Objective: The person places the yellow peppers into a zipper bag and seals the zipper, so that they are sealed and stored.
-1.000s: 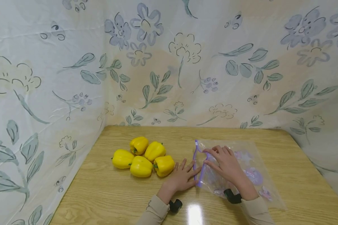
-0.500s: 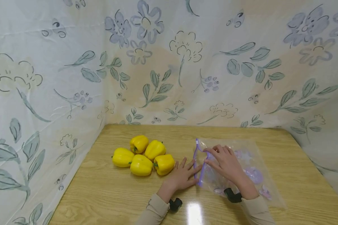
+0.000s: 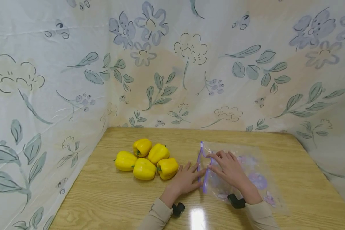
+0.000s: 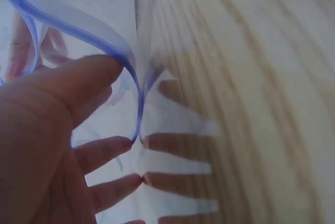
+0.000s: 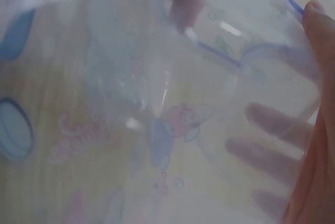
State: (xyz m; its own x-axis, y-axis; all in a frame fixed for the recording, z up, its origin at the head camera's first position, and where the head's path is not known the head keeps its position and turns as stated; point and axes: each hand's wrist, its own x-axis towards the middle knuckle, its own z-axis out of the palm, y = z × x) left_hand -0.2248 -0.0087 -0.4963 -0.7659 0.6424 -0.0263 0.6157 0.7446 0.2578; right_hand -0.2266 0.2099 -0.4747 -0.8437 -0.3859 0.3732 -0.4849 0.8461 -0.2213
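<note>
A clear zip bag (image 3: 258, 181) with purple print and a purple zip strip (image 4: 78, 31) lies on the table, its mouth facing left and parted. Spread and straight, the fingers of my left hand (image 3: 184, 180) rest at the mouth on the lower lip. In the left wrist view, that hand's thumb touches the purple strip. My right hand (image 3: 232, 167) pinches the upper lip between thumb and fingers, holding it raised. Through the film (image 5: 188, 122) in the right wrist view, that hand's fingers show blurred.
Several yellow bell peppers (image 3: 144, 169) sit grouped left of my left hand, the closest pepper (image 3: 167, 168) right by its fingertips. Each wrist carries a black camera mount (image 3: 236, 201). Floral cloth (image 3: 189, 80) hangs behind and beside the wooden table (image 3: 103, 204).
The upper lip's near corner has dropped slightly toward me, and the bag has shifted a little to the left with my right hand. My left hand and the peppers have not moved.
</note>
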